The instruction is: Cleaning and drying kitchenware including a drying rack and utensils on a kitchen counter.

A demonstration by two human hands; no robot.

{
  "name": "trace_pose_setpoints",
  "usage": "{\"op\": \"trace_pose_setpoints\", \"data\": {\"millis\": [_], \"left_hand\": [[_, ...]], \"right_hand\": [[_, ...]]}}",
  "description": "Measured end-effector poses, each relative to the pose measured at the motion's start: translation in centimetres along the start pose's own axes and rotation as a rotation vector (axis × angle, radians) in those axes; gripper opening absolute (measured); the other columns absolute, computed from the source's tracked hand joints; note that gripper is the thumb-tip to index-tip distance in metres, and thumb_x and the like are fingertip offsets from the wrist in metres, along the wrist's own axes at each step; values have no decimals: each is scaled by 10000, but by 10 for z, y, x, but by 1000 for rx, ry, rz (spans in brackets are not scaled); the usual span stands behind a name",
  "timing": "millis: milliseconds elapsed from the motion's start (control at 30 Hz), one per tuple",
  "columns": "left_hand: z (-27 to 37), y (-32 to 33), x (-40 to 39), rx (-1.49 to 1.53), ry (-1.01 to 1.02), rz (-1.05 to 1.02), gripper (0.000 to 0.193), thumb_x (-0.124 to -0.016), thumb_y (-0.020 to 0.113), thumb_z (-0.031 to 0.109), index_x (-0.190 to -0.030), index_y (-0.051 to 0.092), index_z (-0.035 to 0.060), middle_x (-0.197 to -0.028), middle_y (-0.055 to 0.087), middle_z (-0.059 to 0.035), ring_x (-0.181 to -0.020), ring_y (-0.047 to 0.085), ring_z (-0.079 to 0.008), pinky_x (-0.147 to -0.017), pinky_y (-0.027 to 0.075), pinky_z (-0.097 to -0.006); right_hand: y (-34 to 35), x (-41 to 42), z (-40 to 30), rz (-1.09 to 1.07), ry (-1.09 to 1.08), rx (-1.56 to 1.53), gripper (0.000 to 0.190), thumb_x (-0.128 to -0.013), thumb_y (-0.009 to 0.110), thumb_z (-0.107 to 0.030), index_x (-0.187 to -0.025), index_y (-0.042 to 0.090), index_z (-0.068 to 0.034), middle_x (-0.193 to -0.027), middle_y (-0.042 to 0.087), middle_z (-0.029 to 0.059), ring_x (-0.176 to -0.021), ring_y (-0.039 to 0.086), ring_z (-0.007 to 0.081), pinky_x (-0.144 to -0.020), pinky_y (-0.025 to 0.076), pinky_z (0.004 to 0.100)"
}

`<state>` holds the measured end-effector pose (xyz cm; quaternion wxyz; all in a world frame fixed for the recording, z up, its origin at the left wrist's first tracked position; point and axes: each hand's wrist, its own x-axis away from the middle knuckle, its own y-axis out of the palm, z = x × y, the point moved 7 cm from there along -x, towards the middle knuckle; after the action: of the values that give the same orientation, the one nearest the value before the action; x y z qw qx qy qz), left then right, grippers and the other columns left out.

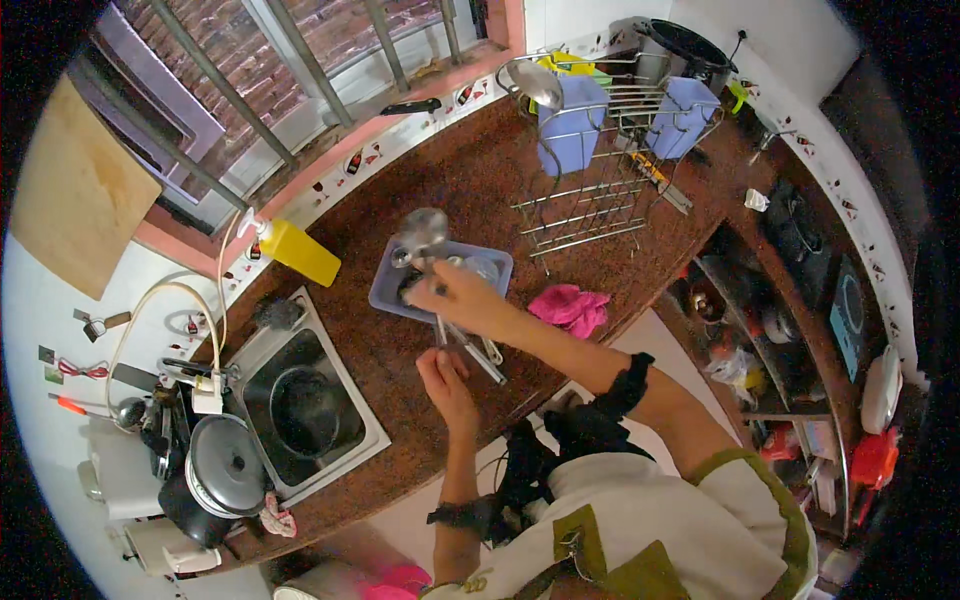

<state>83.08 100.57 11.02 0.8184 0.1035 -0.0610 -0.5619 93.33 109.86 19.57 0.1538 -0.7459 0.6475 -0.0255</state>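
Observation:
Over the lavender plastic basin [382,306], my right hand [439,291] is curled and blurred. Just beyond its fingers is the blurred round head of a metal ladle [424,227], which the hand seems to grip; its handle is mostly hidden. The basin also contains a clear, rounded item [480,267] and small metal and dark pieces partly covered by the hand. My left hand [448,379] is nearer my body, fingers bent, beside the tips of thin metal handles. Whether it grips one cannot be made out. Long metal utensils [484,360] lie on the counter to its right.
At left, a black pot [304,412] sits in the steel sink [371,435], near a yellow pump bottle [300,251]. A pink cloth [571,309] lies right of the basin. Behind it stands a wire rack [585,217] with lavender holders [574,127]. A lidded pot [227,465] stands left.

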Motion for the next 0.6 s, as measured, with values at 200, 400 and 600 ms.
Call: {"op": "trace_pose_setpoints", "data": {"millis": [200, 400, 600], "left_hand": [[17, -16, -44, -554, 264, -171, 251, -849, 498, 61, -1082, 452, -21, -992, 557, -142, -949, 517, -242, -837, 388, -360], [77, 13, -38, -378, 296, -287, 297, -848, 492, 51, -1138, 467, -5, -925, 568, -96, -809, 527, -169, -728, 426, -308], [85, -18, -60, -618, 342, -236, 223, -862, 513, 139, -1045, 555, 19, -612, 421, 23, -533, 376, -50, -481, 325, -198]], "right_hand": [[21, -7, -16, -181, 132, -134, 393, -867, 468, -364, -773, 608, -8, -588, 557, 83, -555, 530, 170, -514, 398, 290], [30, 14, -18, -206, -197, 50, 404, -829, 512, -389, -848, 615, 1, -789, 603, 168, -808, 577, 309, -730, 428, 400], [-56, 75, 54, -11, -118, 574, 523, -714, 659, -319, -1167, 492, -117, -1215, 446, 127, -1118, 389, 347, -920, 327, 431]]}}
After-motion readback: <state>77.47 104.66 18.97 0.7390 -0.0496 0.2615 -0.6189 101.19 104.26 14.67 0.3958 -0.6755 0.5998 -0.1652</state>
